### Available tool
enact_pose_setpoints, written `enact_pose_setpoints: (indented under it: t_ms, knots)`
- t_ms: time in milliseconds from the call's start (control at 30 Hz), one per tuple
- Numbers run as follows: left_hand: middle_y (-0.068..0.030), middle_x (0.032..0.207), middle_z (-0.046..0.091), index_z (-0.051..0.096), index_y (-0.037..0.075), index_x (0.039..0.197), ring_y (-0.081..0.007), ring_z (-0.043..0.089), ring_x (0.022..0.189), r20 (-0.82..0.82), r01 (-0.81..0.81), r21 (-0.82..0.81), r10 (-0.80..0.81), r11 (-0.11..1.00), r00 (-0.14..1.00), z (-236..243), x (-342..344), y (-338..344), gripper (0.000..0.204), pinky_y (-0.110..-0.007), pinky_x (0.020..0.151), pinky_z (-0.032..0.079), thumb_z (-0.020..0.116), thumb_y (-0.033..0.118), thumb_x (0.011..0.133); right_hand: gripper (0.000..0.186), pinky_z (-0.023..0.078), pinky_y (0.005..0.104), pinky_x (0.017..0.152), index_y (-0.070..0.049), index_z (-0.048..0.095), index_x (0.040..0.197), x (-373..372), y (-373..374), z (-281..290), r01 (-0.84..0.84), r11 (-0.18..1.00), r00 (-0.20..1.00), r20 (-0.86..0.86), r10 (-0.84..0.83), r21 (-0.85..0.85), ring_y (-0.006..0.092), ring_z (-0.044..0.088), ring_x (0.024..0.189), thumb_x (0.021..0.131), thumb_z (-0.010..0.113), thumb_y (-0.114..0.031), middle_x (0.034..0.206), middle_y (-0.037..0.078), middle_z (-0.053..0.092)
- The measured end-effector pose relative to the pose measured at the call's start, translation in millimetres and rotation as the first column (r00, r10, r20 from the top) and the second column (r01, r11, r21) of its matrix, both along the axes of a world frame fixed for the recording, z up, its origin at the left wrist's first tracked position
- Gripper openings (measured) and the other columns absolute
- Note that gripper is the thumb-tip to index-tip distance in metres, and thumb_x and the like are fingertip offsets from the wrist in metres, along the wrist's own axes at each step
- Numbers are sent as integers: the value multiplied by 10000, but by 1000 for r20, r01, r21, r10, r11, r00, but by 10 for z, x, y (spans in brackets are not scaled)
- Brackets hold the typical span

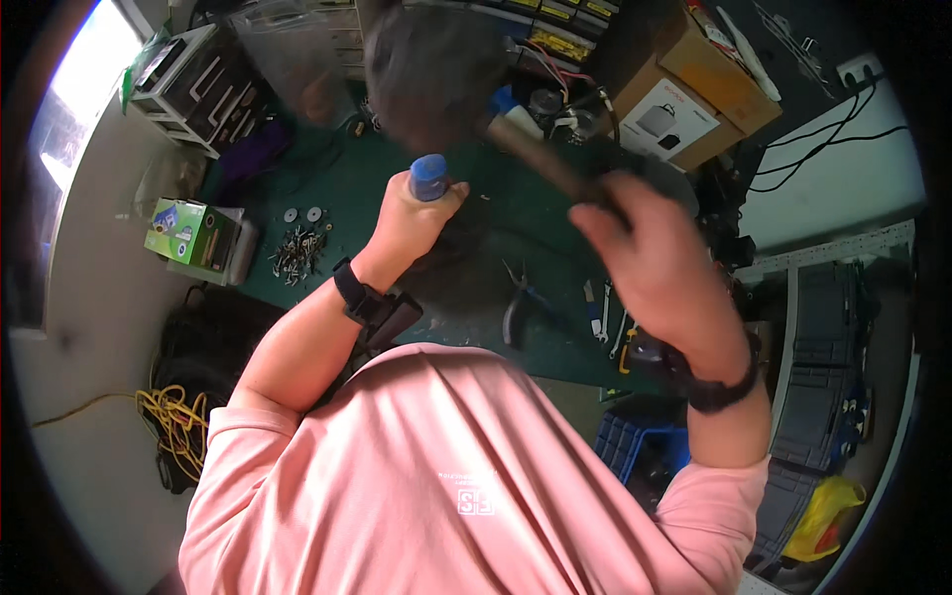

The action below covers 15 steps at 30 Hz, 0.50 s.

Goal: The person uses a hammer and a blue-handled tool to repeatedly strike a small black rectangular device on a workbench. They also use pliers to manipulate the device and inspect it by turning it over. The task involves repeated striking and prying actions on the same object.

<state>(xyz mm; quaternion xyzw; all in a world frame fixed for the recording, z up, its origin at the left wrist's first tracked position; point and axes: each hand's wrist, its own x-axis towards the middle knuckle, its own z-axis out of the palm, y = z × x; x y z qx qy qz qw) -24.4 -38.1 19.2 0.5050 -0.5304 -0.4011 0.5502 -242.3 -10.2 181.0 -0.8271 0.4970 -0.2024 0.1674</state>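
Hammer (466,89) raised in right hand (645,253); left hand (412,213) grips blue-capped tool (428,177).

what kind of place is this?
Likely a home or small workshop bench. A green mat carries a pile of screws and pliers; parts drawers stand behind. The right hand swings a hammer.

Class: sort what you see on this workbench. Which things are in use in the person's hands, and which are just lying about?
In use:
left hand gripping blue-handled tool
right hand swinging hammer

Lying about:
pile of screws
green box
pliers
yellow cable
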Motion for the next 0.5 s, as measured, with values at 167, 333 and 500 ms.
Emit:
enact_pose_setpoints:
  t_ms: [167, 333, 500]
  knots:
    - [64, 632, 491, 576, 63, 723, -49, 417, 579, 42, -20, 75, 17, 997, 999, -52, 110, -20, 196, -261, 522, 345, 721, 121, 842, 283, 455, 401, 659, -4, 580, 1027, -41, 13, 511, -1, 999, 968, 249, 14, -52, 354, 517, 681, 970, 611, -280, 765, 185, 560]
    - [62, 639, 503, 580, 60, 730, -52, 437, 585, -28, 18, 28, -17, 999, 999, -130, 51, -68, 198, -265, 527, 357, 727, 131, 842, 312, 442, 348, 639, -19, 595, 1021, -59, 127, 66, -10, 999, 1000, -27, 9, -33, 242, 551, 702, 975, 609, -327, 761, 96, 574]
    - [60, 635, 501, 580, 62, 721, -55, 441, 583, 23, -3, 30, 2, 1000, 1000, -83, 100, -50, 197, -265, 524, 355, 720, 126, 844, 312, 451, 336, 671, -18, 598, 1013, -16, 68, 430, -7, 999, 982, 187, 16, -46, 168, 538, 734, 975, 612, -328, 804, 59, 607]
